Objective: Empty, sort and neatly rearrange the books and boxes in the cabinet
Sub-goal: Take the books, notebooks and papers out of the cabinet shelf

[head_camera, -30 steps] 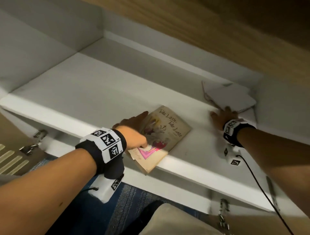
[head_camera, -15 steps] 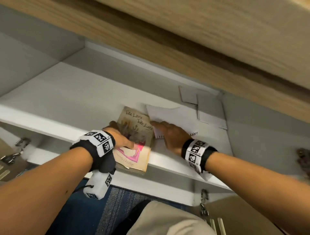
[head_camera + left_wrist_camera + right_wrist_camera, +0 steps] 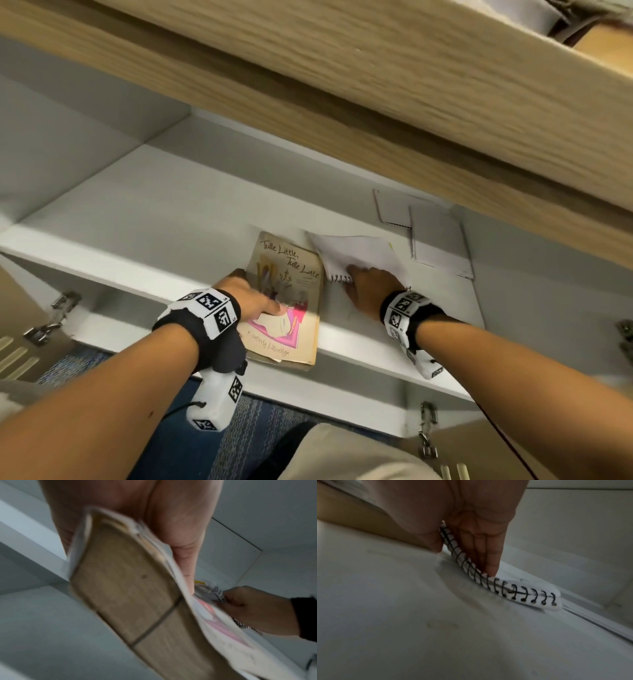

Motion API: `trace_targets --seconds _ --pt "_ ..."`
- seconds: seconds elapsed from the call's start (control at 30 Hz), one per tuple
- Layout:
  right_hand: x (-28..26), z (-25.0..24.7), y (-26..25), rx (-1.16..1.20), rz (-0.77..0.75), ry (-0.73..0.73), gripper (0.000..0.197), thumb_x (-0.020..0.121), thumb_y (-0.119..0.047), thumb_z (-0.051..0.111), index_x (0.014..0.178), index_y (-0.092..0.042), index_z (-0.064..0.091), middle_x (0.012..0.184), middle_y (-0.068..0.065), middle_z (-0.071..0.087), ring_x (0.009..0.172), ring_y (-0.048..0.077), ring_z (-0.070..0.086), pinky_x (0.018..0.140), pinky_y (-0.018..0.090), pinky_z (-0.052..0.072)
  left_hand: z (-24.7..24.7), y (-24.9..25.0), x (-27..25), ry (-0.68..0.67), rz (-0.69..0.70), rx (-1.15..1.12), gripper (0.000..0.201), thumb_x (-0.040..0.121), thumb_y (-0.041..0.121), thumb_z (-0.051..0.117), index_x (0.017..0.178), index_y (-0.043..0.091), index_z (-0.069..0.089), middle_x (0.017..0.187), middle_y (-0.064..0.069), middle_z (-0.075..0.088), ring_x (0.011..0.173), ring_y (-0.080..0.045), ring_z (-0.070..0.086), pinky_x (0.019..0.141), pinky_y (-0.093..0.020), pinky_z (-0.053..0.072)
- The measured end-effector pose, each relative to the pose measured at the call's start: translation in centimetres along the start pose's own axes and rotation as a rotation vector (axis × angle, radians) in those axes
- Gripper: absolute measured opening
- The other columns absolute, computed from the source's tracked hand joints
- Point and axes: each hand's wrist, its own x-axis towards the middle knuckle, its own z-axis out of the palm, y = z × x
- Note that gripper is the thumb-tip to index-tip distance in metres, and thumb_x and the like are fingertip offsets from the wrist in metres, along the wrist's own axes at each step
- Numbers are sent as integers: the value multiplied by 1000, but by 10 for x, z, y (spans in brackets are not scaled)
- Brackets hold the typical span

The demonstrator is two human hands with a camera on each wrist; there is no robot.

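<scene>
Under the left hand point(image 3: 251, 301) lies a worn paperback book point(image 3: 291, 291), its cover facing up and its near end sticking out past the front edge of the white shelf point(image 3: 137, 219). That hand grips the book at its left side, thumb on the cover and the other fingers underneath (the left wrist view shows the yellowed page edges point(image 3: 126, 588) right against the palm). Just to the right of the book, the right hand point(image 3: 368, 291) holds a white spiral notebook point(image 3: 356, 255), which lies on the shelf with its wire binding toward the person. From the right wrist view, the fingers point(image 3: 489, 555) press down on the top of the notebook point(image 3: 513, 589) along the binding while the thumb sits on the other side of the coil, so the near part bends upward off the shelf. Beyond the right hand and further to its right, two thin white booklets point(image 3: 438, 240) lie flat, overlapping, near the back corner of the cabinet. Above both hands runs a wood-grain board point(image 3: 376, 85).
</scene>
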Motion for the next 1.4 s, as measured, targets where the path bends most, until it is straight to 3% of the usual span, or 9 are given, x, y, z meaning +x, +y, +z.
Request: trace_targets --seconds 0.23,0.47,0.53,0.63,0.8,1.0,1.1,1.3,1.4 --pt "-20 -46 -28 215 67 -19 35 103 -34 34 119 -11 55 111 17 66 99 36 62 75 33 43 -19 13 -19 19 34 -56 60 67 24 87 117 11 57 110 -7 68 94 -26 67 82 -33 55" --pt "-92 -122 -75 36 -15 -112 24 98 -25 39 104 -11 59 113 17 65 96 32 63 80 32 49 -35 56 -99 8 240 264 23 80 27 71 92 14 57 87 -3 65 88 -22 65 55 -22 46" --pt "-119 -154 -87 -13 -46 -134 30 98 -27 39 93 -7 60 109 23 65 92 34 62 82 34 50 -40 63 -128 -44 309 415 26 78 31 72 97 15 63 95 -5 69 96 -22 68 66 -25 53" --pt "-159 -199 -101 -61 -72 -124 42 99 -33 38 101 1 63 110 27 64 99 37 62 82 33 48 -49 70 -163 -58 366 521 45 67 41 75 103 17 60 106 -4 69 98 -21 67 80 -28 55" --pt "-238 -275 -122 -127 -109 -43 45 98 -35 38 98 1 65 101 24 65 89 35 60 72 30 45 -75 94 -227 -62 532 569 42 67 48 67 96 23 50 98 2 60 94 -19 60 72 -23 45" --pt "-326 -375 -102 -58 -78 231 39 100 -46 39 78 -18 55 77 0 55 70 17 54 62 29 39 -119 123 -297 -184 769 298 67 50 59 78 97 15 62 95 0 74 85 -14 68 80 -33 53" --pt "-359 -416 -72 55 5 470 40 101 -43 41 78 -14 57 72 0 54 70 19 54 62 30 41 -145 138 -326 -299 835 153 69 50 55 85 102 13 67 97 -7 76 92 -29 72 91 -46 54" --pt "-379 -461 6 363 265 1042 44 101 -40 42 76 -5 52 61 5 46 57 23 45 56 30 33 -174 203 -353 -206 916 -388 42 72 27 81 102 1 69 83 -21 74 57 -31 71 48 -29 56" --pt "-363 -470 47 672 316 1179 45 102 -38 42 89 2 61 74 20 59 67 34 59 61 35 47 -174 244 -341 -196 839 -710 31 87 21 66 107 -3 65 83 -22 74 54 -26 70 51 -36 59"
